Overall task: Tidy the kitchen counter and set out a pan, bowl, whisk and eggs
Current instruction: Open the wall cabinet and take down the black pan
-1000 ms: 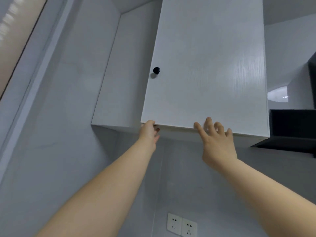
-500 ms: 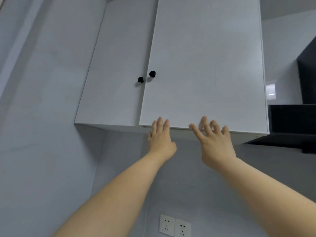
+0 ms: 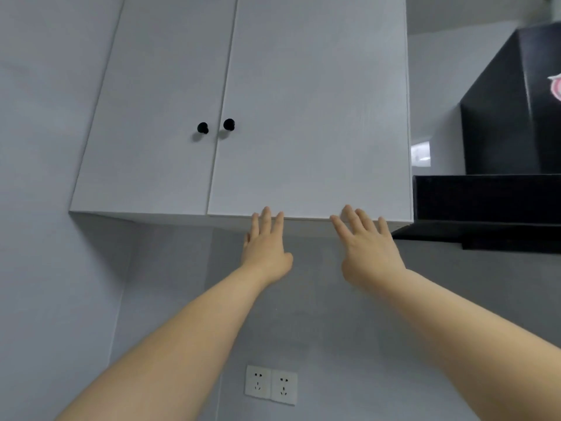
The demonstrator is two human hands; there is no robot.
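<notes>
Cupboard door (image 3: pixel 309 117), twelve o'clock, looks closed; left hand (image 3: pixel 265 247) and right hand (image 3: pixel 368 250), fingers straight and holding nothing, touch its lower edge. Next, probably: withdraw both.

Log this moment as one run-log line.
cabinet: both doors look shut | left hand: open, fingertips on right door bottom edge | right hand: open, fingertips on same edge | holding: nothing

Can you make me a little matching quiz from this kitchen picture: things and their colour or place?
1 door knobs
2 wall sockets
3 range hood
4 right cabinet door

a white, low on the wall
b large, black, right of the cabinet
c left hand and right hand reach its lower edge
d small, black, side by side

Pairs: 1-d, 2-a, 3-b, 4-c.
</notes>
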